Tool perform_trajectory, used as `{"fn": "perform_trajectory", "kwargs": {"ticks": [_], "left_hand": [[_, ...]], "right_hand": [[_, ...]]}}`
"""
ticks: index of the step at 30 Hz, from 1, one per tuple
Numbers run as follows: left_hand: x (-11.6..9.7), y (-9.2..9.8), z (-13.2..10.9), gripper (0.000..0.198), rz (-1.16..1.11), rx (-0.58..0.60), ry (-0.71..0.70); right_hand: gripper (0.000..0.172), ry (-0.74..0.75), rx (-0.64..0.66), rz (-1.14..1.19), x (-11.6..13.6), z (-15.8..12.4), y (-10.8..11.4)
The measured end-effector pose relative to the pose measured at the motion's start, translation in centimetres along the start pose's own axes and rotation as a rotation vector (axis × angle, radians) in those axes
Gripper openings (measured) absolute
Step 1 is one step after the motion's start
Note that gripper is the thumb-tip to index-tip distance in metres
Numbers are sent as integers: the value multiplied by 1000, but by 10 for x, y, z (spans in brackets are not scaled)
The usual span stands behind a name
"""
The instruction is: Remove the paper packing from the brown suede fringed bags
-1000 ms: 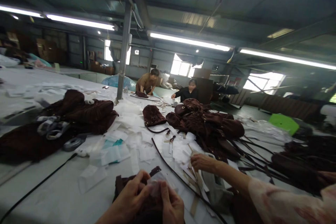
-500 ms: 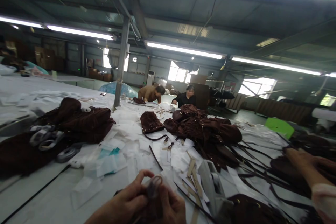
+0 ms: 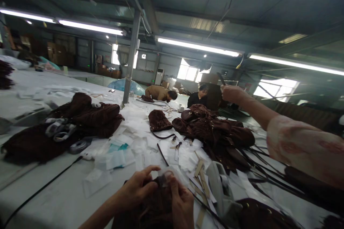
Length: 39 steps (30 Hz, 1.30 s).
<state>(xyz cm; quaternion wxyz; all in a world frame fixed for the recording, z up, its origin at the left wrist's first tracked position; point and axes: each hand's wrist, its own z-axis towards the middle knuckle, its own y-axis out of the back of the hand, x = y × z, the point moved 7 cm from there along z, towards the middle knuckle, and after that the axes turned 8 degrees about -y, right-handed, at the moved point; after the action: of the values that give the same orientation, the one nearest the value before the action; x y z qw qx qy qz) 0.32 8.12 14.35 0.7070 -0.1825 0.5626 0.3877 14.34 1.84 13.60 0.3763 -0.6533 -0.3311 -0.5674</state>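
My left hand (image 3: 137,190) and my right hand (image 3: 183,200) meet at the bottom centre over a dark brown bag (image 3: 154,211). Both are closed, fingers pinching a small clear plastic piece (image 3: 167,174) at the top of the bag. The bag lies on the white table (image 3: 53,193), and most of it is hidden under my hands.
A co-worker's arm in a pink patterned sleeve (image 3: 301,146) reaches in from the right, its hand (image 3: 231,93) raised and gripping a dark strap. Piles of brown bags (image 3: 215,128), (image 3: 88,114), loose black straps (image 3: 268,171) and white paper scraps (image 3: 134,143) cover the table. Two people work at the far end.
The co-worker's hand rose from the straps on the table to above the bag pile, now holding a strap up. My hands stayed on the brown bag and clear piece.
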Motion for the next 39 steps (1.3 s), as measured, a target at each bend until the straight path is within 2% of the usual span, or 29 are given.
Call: {"fn": "perform_trajectory", "kwargs": {"ticks": [5,8,11,14,17,22,25,30,32,36,39], "left_hand": [[-4,-17,-9,61,-326,266,2],[-1,-14,-7,70,-321,281,31],[2,-9,-2,75,-275,286,89],[-1,-4,4,70,-224,250,97],[-12,-3,8,61,-199,194,42],[-22,-9,7,58,-159,228,-65],[-22,-8,10,58,-55,247,-145],[-15,-1,17,66,33,187,-112],[-15,3,17,55,66,164,-113],[-5,7,12,22,49,111,-70],[8,5,9,28,-58,19,-40]], "right_hand": [[53,-56,77,-5,6,-1,0],[50,-74,137,-72,16,-2,2],[49,-26,162,-128,27,0,4],[49,-12,234,-151,25,4,-1],[50,-38,308,-130,14,6,-11],[54,34,282,-138,8,8,-16],[51,77,315,-185,12,7,-21],[47,16,413,-148,8,7,-36],[47,-6,379,-119,6,10,-35],[47,-6,236,-124,6,19,-26],[43,63,251,-213,7,22,-31]]}}
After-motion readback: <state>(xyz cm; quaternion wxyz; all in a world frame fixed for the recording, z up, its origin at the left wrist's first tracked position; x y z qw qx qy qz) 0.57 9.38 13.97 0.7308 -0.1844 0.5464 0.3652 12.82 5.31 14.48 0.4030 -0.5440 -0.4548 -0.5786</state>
